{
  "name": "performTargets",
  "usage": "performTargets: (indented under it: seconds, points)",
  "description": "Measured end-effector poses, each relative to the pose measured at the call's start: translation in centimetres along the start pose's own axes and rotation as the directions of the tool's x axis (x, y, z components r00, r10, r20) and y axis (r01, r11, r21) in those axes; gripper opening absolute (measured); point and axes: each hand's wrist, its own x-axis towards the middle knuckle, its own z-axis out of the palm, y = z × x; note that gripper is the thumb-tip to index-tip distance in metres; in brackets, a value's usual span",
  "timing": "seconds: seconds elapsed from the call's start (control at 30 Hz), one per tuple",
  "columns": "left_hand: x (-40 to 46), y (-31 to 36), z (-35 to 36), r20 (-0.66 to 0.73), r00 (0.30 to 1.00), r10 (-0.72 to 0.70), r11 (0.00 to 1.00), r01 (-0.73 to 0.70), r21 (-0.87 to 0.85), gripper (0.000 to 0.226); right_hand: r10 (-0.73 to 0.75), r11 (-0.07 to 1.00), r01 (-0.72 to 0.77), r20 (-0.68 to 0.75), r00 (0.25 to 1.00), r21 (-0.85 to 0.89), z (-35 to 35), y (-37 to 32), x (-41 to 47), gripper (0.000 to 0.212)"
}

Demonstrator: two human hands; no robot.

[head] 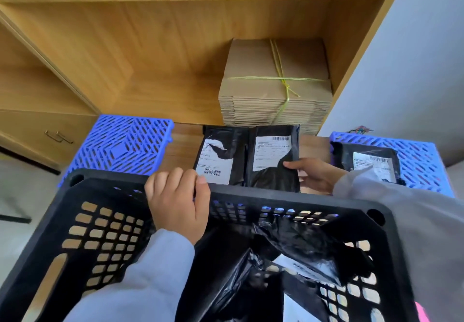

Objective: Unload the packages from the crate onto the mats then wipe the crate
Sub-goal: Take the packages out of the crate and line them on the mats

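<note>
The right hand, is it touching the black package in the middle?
Touching. In the head view, the right hand has its thumb pressed on top of the black package, with its fingers along the package's right edge.

Black lattice crate (251, 201) | black packages (247, 158), white barcoded labels | blue openwork mats (118, 145) | tan cardboard stack (275, 83), yellow-green string

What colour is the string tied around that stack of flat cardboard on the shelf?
Yellow-green. The string crosses over the cardboard stack, clearest in the head view.
</note>
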Motion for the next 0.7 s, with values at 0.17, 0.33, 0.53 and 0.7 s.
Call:
performTargets:
  seconds: [0.17,0.33,0.53,0.7]
  points:
    - [-0.1,0.0,0.4,-0.010,1.000,-0.005,1.000,0.005,0.017,0.047,-0.033,0.998,0.032,-0.014,0.999,-0.056,0.6,1.2,1.2,0.018]
    - [-0.2,-0.2,0.4,0.018,1.000,-0.018,1.000,0.018,0.009,0.052,0.073,0.985,-0.061,0.073,0.995,-0.159,-0.7,-0.1,-0.2,0.025]
    - [0.0,0.2,-0.2,0.060,0.998,-0.032,0.999,0.031,0.006,0.039,-0.112,0.851,0.092,-0.008,0.994,-0.517,-1.7,-4.1,-7.1,0.051]
    - [0.1,0.4,-0.8,0.156,0.985,-0.071,0.997,0.065,0.042,0.041,-0.514,0.657,0.376,-0.023,0.858,-0.653,-0.6,-6.1,-16.9,0.020]
